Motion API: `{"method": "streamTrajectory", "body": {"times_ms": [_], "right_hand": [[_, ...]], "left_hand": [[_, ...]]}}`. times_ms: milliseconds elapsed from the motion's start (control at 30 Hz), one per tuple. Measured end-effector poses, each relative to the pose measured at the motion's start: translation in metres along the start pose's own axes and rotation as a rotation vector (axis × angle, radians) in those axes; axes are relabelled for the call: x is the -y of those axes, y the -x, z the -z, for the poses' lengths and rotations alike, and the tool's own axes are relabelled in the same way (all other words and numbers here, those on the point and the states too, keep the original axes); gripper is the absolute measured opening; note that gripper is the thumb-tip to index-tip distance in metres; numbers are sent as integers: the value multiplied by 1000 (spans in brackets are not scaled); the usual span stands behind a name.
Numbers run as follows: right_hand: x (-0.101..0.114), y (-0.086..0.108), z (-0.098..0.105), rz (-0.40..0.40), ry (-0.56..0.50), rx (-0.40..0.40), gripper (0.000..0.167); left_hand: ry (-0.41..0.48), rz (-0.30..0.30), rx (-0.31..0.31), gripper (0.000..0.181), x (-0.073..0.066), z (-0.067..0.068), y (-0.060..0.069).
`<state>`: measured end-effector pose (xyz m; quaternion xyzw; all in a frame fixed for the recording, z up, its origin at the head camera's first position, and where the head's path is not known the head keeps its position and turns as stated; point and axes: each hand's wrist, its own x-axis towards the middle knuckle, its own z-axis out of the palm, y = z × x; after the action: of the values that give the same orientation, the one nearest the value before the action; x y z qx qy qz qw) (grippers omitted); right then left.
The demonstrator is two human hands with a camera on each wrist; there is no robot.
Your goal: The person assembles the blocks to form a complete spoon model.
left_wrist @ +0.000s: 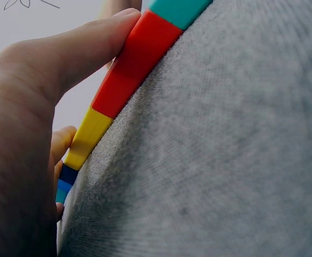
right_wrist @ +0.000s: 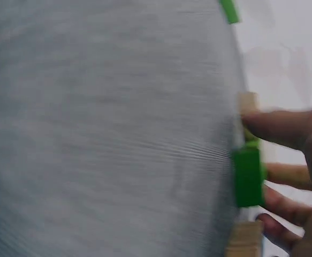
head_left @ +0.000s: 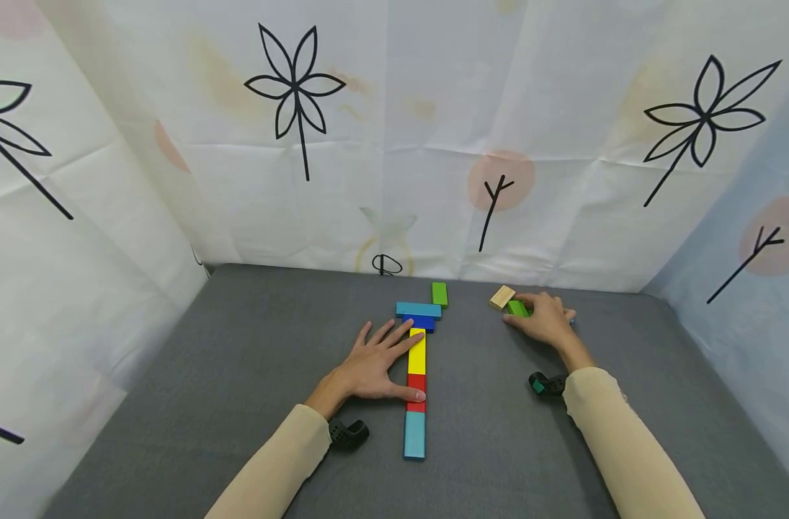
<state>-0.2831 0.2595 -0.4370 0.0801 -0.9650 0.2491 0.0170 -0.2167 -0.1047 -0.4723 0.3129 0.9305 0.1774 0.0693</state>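
Red block (left_wrist: 137, 61) lies under my spread left hand's (head_left: 373, 369) thumb; its slipping could bend the row (head_left: 418, 360). Whether my right hand (head_left: 545, 321) grasps the nearby green block (head_left: 517, 308), I cannot tell.

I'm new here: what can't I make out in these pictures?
Head view: whatever lies beneath the right hand, which covers it.
Right wrist view: whether the right hand firmly grips the green block; the picture is blurred.
Right wrist view: the lower wooden block, cut by the bottom edge.
Head view: the upper-left flower drawing, cut by the left edge.
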Motion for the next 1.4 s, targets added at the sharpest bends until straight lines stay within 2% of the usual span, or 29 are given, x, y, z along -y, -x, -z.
{"method": "streamTrajectory", "body": {"times_ms": [133, 267, 467, 667, 833, 967, 1200, 1400], "right_hand": [[-9, 1, 12, 67, -43, 134, 70], [-18, 2, 20, 98, -83, 204, 71], [-24, 2, 20, 94, -63, 199, 69], [-20, 3, 19, 78, -66, 150, 67], [-7, 2, 19, 36, -99, 88, 68], [7, -2, 13, 32, -184, 54, 68], [41, -16, -8, 59, -363, 81, 70], [71, -33, -26, 114, -399, 102, 67]], "left_hand": [[1, -9, -3, 103, 1, -2, 0], [-5, -7, 1, 104, 2, -3, -1], [0, -9, -6, 104, 0, -1, 0], [-10, -6, -4, 103, 0, -1, -1], [-6, -17, -7, 104, 0, -1, -1], [-2, -21, -15, 105, -1, 0, -1], [-2, -5, -7, 102, 0, -1, 0], [-2, -1, -12, 103, -1, 0, 1]]}}
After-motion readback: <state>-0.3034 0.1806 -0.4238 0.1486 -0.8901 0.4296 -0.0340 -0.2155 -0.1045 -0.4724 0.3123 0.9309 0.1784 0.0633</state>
